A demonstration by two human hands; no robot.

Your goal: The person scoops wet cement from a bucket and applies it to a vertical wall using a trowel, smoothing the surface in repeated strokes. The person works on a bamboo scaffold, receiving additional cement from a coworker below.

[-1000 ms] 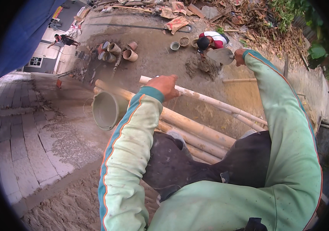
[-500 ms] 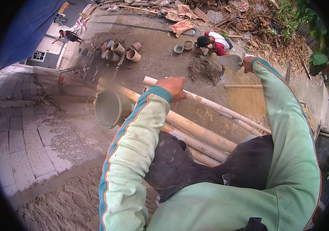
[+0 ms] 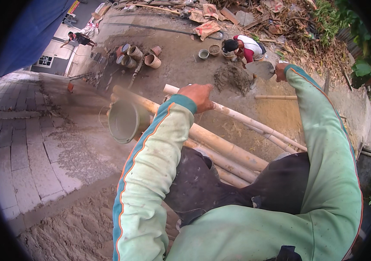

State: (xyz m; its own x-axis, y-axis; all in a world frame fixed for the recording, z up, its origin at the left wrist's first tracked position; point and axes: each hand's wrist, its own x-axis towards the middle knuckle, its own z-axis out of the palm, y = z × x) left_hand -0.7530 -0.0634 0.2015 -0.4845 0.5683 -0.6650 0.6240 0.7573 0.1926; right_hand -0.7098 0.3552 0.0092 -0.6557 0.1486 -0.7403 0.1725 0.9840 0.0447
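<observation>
At the upper left, a yellow and red sign (image 3: 73, 7) is too small to read. A grey bucket (image 3: 123, 122) sits beside thick bamboo poles (image 3: 224, 145). The left hand (image 3: 196, 96) curls over a slimmer pale pole (image 3: 237, 115), its fingertips hidden. Farther right, a trowel (image 3: 261, 69), its flat grey blade pointing left, is held out beyond that pole; the right hand (image 3: 281, 72) closes round its handle.

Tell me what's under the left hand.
A thin pale pole shows on both sides of the left hand. The hand covers the stretch between, so how the palm meets it can't be seen.
</observation>
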